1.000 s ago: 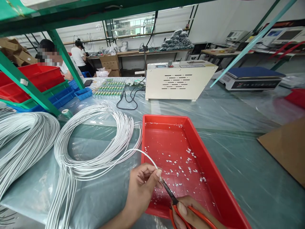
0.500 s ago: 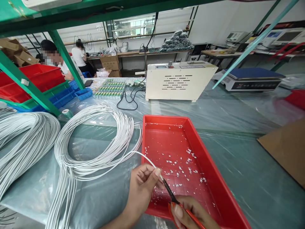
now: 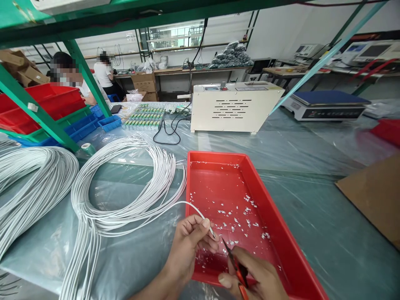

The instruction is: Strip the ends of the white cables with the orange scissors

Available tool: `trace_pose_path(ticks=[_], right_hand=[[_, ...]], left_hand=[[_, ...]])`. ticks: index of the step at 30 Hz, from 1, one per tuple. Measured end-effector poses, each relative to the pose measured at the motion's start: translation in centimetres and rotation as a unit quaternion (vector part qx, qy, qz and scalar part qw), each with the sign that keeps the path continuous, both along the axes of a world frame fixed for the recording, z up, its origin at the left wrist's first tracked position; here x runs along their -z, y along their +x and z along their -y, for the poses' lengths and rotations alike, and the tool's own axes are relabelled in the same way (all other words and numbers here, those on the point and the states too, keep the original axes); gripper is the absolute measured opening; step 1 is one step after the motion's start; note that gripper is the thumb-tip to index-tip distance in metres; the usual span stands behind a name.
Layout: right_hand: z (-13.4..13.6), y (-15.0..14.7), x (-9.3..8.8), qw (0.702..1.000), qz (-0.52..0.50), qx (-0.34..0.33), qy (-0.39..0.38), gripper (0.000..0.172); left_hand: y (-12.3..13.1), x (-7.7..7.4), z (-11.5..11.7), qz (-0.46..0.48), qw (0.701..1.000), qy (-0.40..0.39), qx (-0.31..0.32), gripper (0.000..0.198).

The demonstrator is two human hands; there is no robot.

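Note:
My left hand (image 3: pixel 190 241) pinches a white cable (image 3: pixel 194 207) close to its end, above the near left part of a red tray (image 3: pixel 218 183). The cable's tip pokes out past my fingertips and curves back to a large coil of white cables (image 3: pixel 125 208). In my right hand (image 3: pixel 256 275) is a pair of scissors (image 3: pixel 234 260) with dark blades and orange-red handles. The blade tips point up and left, a short gap from the cable end. Small white scraps (image 3: pixel 248 208) lie scattered over the tray floor.
A second cable bundle (image 3: pixel 34 183) lies at the left. Behind the tray stand a cream machine (image 3: pixel 231 108) and a scale (image 3: pixel 328 106). Cardboard (image 3: pixel 375 200) is at the right. Stacked bins (image 3: pixel 56 104) and a green frame (image 3: pixel 37 108) fill the back left. Two people sit farther back.
The scissors have drawn away from the cable end, down and right, and my right hand has turned. My left hand still holds the cable, shifted slightly right.

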State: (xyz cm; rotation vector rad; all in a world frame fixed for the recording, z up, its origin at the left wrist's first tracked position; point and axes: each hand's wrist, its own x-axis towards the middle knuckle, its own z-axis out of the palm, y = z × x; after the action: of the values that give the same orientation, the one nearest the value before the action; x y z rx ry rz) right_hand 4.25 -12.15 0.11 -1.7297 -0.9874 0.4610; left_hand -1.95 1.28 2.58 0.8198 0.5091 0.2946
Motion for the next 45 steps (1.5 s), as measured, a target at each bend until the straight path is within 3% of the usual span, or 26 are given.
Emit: trace_pose_path(ticks=[4,8,11,18,22,27,30,32,34,36,39,41,45], right_hand=[[0.1,0.6,-0.6,0.996,0.055,0.04,0.048,0.028],[-0.3,1.0,-0.7,0.997,0.019,0.054,0.045,0.006],[-0.6,1.0,-0.6,0.994,0.0,0.087,0.072,0.008],[-1.0,0.7,-1.4,0.97,0.073,0.173,0.153,0.004],[-1.1,0.7,-1.7,0.963,0.084,0.186,0.175,0.005],[-0.5,1.4,-1.6,0.963,0.079,0.201,0.163,0.004],[0.0,2.0,-1.5,0.963,0.065,0.22,0.141,0.008],[0.2,2.1,-1.5,0.965,0.066,0.217,0.134,0.008],[0.2,2.2,-1.4,0.967,0.058,0.21,0.135,0.008],[0.0,2.1,-1.4,0.968,0.035,0.209,0.139,0.008],[-0.1,2.1,-1.3,0.969,0.022,0.197,0.145,0.008],[-0.2,2.0,-1.1,0.971,0.017,0.186,0.151,0.009],[-0.3,1.8,-1.0,0.969,-0.07,0.181,0.15,0.008]], left_hand=[[0.2,0.1,0.0,-0.015,0.999,0.044,-0.011,0.02],[0.2,-0.1,0.2,-0.022,0.997,0.072,-0.009,0.02],[0.3,0.0,0.7,-0.028,0.998,0.058,0.01,0.021],[0.7,0.9,2.4,-0.012,0.992,-0.122,0.04,0.018],[0.8,1.1,2.9,0.003,0.986,-0.157,0.057,0.017],[0.7,0.4,2.7,0.005,0.99,-0.05,0.13,0.033],[0.2,0.0,2.3,-0.028,0.98,0.131,0.149,0.041],[-0.1,-0.2,2.0,-0.029,0.938,0.33,0.097,0.031],[-0.4,-0.2,1.6,-0.001,0.855,0.516,0.048,0.025],[-0.4,-0.2,1.4,0.021,0.771,0.635,0.037,0.033],[0.0,0.1,1.2,0.011,0.682,0.732,0.007,0.034],[0.2,0.3,1.2,0.009,0.642,0.767,-0.009,0.03],[0.4,0.7,1.1,0.041,0.622,0.782,-0.001,0.025]])
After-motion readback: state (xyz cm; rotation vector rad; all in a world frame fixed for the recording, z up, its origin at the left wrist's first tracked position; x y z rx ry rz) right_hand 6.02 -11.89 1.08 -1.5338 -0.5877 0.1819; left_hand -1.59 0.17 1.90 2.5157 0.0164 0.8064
